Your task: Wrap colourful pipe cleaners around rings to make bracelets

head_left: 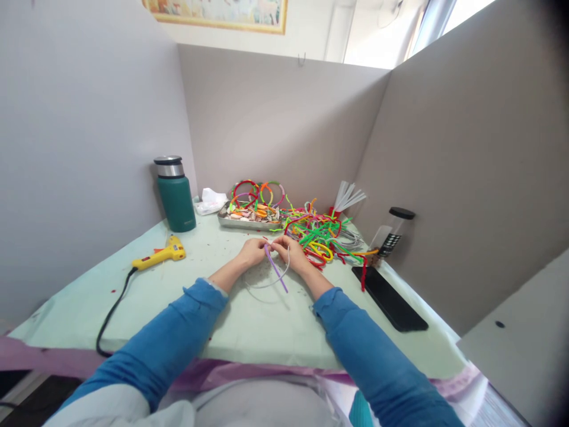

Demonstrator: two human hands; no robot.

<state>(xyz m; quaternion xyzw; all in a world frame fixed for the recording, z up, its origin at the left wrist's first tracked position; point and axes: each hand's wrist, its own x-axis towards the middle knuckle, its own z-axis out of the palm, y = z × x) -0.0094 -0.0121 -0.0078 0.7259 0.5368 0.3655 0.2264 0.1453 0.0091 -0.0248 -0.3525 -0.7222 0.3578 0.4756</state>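
Observation:
My left hand (253, 252) and my right hand (290, 251) meet above the middle of the table, fingertips pinched close together. A purple pipe cleaner (277, 270) hangs from the left fingertips, slanting down to the right. A thin pale grey wire hoop (265, 287) curves below the hands, and one side of it rises across my right hand to the fingertips. Where the pipe cleaner and wire meet is partly covered by the fingers. Just beyond my right hand lies a tangled pile of colourful pipe cleaners (326, 234).
A metal tray (249, 224) of small pieces stands at the back, with wrapped hoops (272, 192) behind. On the left are a yellow glue gun (160, 255) with black cord and a green bottle (176, 201). A black phone (391, 301) and clear black-lidded container (397, 231) are right.

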